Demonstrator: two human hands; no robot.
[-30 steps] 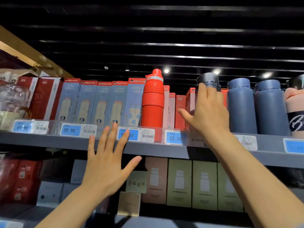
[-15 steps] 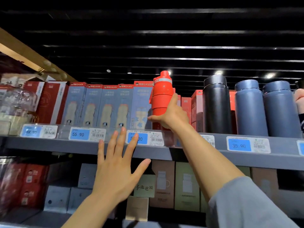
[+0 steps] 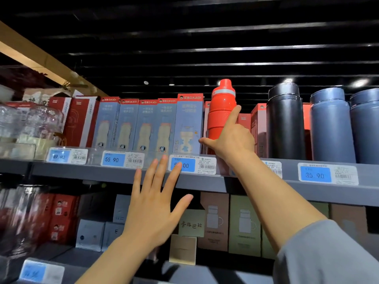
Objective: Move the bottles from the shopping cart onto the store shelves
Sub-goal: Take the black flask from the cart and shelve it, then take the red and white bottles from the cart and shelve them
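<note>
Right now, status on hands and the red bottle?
Right hand grips red bottle, upright on top shelf. Left hand open, spread below shelf edge. Black flask stands clear, right of it.

Both arms are up and reaching forward; left hand (image 3: 152,210) is flat open, palm facing away, fingers spread with the tips pointing up and the thumb stuck out to the side, not holding anything. Right hand (image 3: 230,138) sits higher and further out, bare forearm stretched, grey sleeve bunched near the elbow; index finger straight up, thumb poking out left, other fingers look curled, can't really tell how tight that grip is.
</note>
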